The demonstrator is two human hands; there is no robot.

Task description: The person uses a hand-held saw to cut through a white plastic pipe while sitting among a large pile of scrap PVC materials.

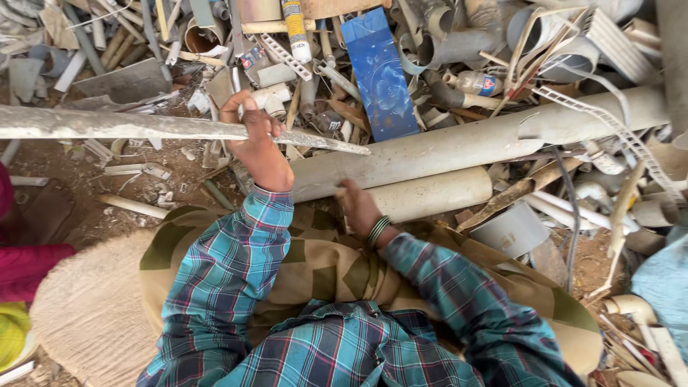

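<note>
Lying at the far left edge, a pink and yellow cloth (18, 287) sat beside a round woven mat (86, 315). Above them, a long grey split strip of pipe (143, 126) stretched from the left border toward the middle, ending in a sharp point. The left hand (254, 136) was clenched around this strip near its pointed end, holding it level over the dirt. Below, the plaid sleeves (229, 272) crossed knees in camouflage cloth. The right hand (358, 208), wearing green bangles, rested against the end of a short thick pale pipe (430, 193); whether it gripped that pipe could not be told. A longer grey pipe (487, 140) lay just behind, with a blue panel (380, 72) standing in the scrap heap beyond, and a grey pipe fitting (512, 229) to the right.
</note>
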